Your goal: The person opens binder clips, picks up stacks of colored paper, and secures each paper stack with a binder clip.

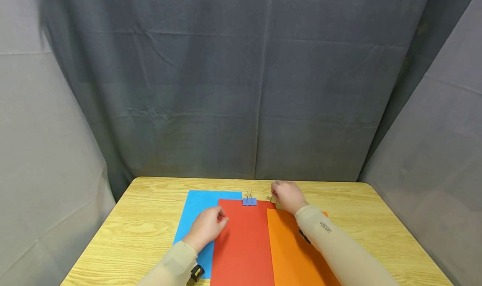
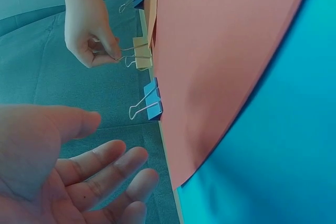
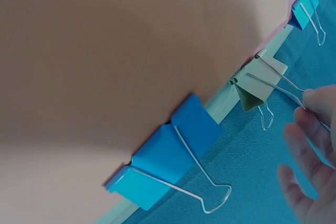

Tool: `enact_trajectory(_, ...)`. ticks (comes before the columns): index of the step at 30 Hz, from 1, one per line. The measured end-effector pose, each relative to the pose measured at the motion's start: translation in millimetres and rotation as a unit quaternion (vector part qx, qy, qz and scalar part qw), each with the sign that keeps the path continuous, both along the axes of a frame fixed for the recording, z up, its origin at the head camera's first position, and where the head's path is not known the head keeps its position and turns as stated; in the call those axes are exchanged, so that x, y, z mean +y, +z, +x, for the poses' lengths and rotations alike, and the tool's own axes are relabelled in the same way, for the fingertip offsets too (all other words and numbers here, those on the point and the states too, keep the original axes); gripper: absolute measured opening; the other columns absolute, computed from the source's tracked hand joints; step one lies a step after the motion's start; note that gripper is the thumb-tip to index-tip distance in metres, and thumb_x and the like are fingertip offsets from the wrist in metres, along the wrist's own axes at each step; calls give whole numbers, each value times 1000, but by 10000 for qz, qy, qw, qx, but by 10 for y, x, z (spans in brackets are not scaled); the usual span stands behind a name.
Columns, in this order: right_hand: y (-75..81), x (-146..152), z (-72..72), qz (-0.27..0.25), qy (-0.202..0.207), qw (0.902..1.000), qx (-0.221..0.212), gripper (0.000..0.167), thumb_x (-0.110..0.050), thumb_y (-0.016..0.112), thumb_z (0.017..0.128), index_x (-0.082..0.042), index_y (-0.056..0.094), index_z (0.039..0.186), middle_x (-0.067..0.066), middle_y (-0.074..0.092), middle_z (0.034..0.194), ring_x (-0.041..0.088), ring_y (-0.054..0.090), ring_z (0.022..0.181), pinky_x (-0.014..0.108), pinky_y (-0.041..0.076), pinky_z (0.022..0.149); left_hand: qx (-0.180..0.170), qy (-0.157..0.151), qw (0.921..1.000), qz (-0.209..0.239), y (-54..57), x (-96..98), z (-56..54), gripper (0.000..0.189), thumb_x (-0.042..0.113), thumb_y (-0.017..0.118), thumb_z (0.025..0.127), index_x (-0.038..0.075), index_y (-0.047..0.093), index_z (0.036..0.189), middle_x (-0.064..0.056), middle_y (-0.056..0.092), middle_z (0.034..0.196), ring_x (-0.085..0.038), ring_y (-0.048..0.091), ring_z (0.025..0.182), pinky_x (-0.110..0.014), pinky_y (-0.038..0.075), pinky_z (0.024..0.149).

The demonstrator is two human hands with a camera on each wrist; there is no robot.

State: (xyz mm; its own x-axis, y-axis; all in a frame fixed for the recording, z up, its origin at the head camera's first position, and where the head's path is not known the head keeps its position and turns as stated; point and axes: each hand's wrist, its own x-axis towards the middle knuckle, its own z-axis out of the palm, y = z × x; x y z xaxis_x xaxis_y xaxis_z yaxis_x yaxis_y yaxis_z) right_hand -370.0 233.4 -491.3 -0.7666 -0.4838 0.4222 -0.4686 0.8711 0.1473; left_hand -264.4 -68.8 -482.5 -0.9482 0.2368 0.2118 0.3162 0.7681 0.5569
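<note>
My right hand (image 1: pixel 288 195) pinches a wire handle of a yellow binder clip (image 3: pixel 262 80) between thumb and forefinger. That clip sits at the top edge of the paper, by the overlap of the red sheet (image 1: pixel 242 240) and the orange sheet (image 1: pixel 297 252). Over the red sheet's left side hovers my left hand (image 1: pixel 207 226), fingers loosely bent and holding nothing. Closest to it along the top edge is a blue binder clip (image 2: pixel 153 100) with its wire handles standing out. Another blue binder clip (image 3: pixel 168 150) grips the orange sheet's edge; my right arm hides it in the head view.
A bright blue sheet (image 1: pixel 207 198) lies partly under the red one. The sheets rest on a light wood table (image 1: pixel 124 231) with rounded corners. A dark grey curtain (image 1: pixel 196 89) hangs behind, and pale cloth panels (image 1: pixel 49 152) stand at both sides.
</note>
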Motion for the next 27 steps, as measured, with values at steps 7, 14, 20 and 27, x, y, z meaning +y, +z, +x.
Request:
enact_trajectory(7,34,-34,86,-222,-46,9992,-342,15,-12,81,88,-14,67,83,-1,64,79,14,59,66,36,57,67,-69,15,10000,-9,9,9,15,13,16,77,93,7,67,95,-4,67,87,-14,58,75,-31,53,67)
enact_trajectory(14,-8,-23,112,-61,-74,9989,-465,17,-19,84,86,-16,67,83,-2,62,79,13,59,66,37,56,68,-84,-24,10000,-33,15,16,15,13,16,76,93,8,67,95,-4,68,87,-14,59,76,-32,53,69)
enact_trajectory(20,-15,0,153,-43,-59,9991,-426,21,-19,87,83,-18,66,80,-4,62,78,13,59,67,38,56,70,-5,-32,10000,-82,-13,9,7,13,17,77,93,8,67,94,-2,67,86,-13,58,75,-31,52,67)
enact_trajectory(27,-26,4,162,-11,-152,9976,-672,19,-22,87,83,-21,68,81,0,57,93,19,57,82,44,55,78,-48,-34,10000,-72,-26,21,-1,13,17,77,93,8,67,95,-3,68,86,-13,59,76,-31,53,67)
